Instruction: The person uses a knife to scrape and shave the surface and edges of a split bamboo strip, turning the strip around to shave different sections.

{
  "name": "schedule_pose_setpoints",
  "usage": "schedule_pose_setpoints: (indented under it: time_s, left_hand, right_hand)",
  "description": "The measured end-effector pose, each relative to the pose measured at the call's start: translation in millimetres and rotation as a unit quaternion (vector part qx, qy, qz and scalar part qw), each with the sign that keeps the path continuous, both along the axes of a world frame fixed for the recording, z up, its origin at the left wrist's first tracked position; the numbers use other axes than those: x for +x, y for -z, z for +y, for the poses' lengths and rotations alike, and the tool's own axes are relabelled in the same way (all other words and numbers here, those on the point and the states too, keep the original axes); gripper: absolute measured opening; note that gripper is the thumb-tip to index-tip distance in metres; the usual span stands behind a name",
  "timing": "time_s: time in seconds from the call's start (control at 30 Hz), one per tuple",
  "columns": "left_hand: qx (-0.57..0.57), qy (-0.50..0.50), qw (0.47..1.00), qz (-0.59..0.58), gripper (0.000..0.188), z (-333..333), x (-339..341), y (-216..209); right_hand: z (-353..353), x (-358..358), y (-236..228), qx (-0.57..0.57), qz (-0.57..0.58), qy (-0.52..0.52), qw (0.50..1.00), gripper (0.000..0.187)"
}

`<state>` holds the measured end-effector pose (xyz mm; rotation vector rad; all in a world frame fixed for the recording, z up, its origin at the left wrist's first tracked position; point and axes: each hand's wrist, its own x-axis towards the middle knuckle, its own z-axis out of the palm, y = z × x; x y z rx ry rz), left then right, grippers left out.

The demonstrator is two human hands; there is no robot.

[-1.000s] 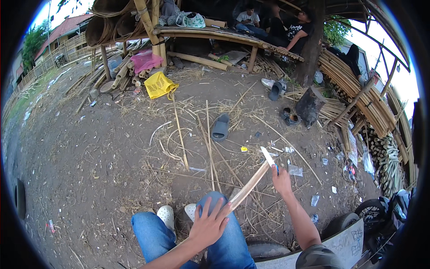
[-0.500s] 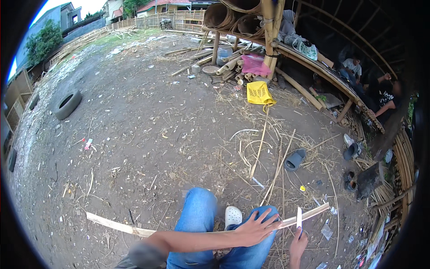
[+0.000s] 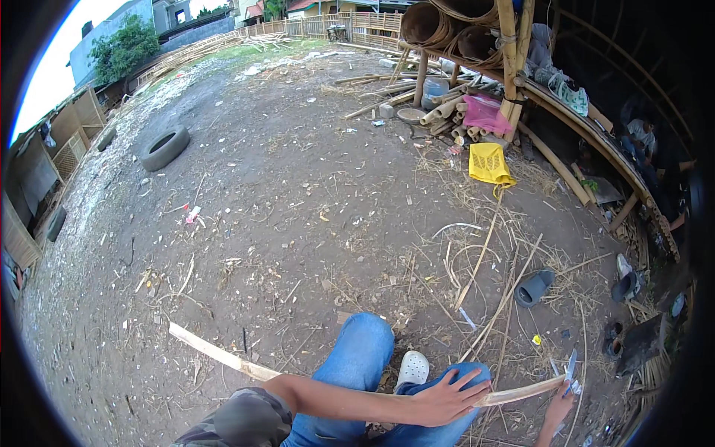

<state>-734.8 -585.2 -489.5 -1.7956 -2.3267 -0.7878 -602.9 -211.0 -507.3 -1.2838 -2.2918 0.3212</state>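
Note:
A long, pale bamboo strip point(image 3: 216, 354) lies across my thighs, its left part reaching out over the ground. My left hand point(image 3: 449, 398) rests on the strip at my right knee, fingers stretched out and pressing it against the jeans. In my right hand point(image 3: 560, 407) is a knife point(image 3: 571, 365), its blade pointing up beside the strip's right end. Whether the blade touches the strip, I cannot tell. My left forearm hides part of the strip's middle.
Bamboo shavings and thin strips point(image 3: 484, 257) litter the dirt ahead, with a grey slipper point(image 3: 535, 288) and a yellow bag point(image 3: 489, 164) among them. A tyre point(image 3: 165, 148) lies far left. Bamboo poles point(image 3: 447, 110) are stacked by a raised bamboo platform point(image 3: 596, 127), where people sit in shadow.
The view has turned a little left. My right hand has moved the knife outward along the strip, from over its surface to its right end. My left hand stays on the knee.

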Motion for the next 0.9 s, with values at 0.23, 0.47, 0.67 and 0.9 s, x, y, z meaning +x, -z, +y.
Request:
schedule_pose_setpoints:
  time_s: [0.23,0.47,0.67,0.9]
  left_hand:
    - [-0.008,0.010,1.000,-0.009,0.049,5,-1,2]
    - [0.010,0.017,1.000,0.018,0.049,1,0,0]
    - [-0.009,0.004,1.000,0.017,0.048,-2,-2,-2]
    - [0.004,0.013,1.000,0.018,0.051,2,-1,-2]
  right_hand:
    - [37,16,33,-0.056,0.044,0.014,0.997,0.064]
    - [37,20,49,-0.039,0.193,-0.010,0.980,0.063]
    - [-130,-19,-67,-0.146,-0.024,0.045,0.988,0.063]
    - [-236,-2,-51,-0.099,0.032,-0.069,0.992,0.052]
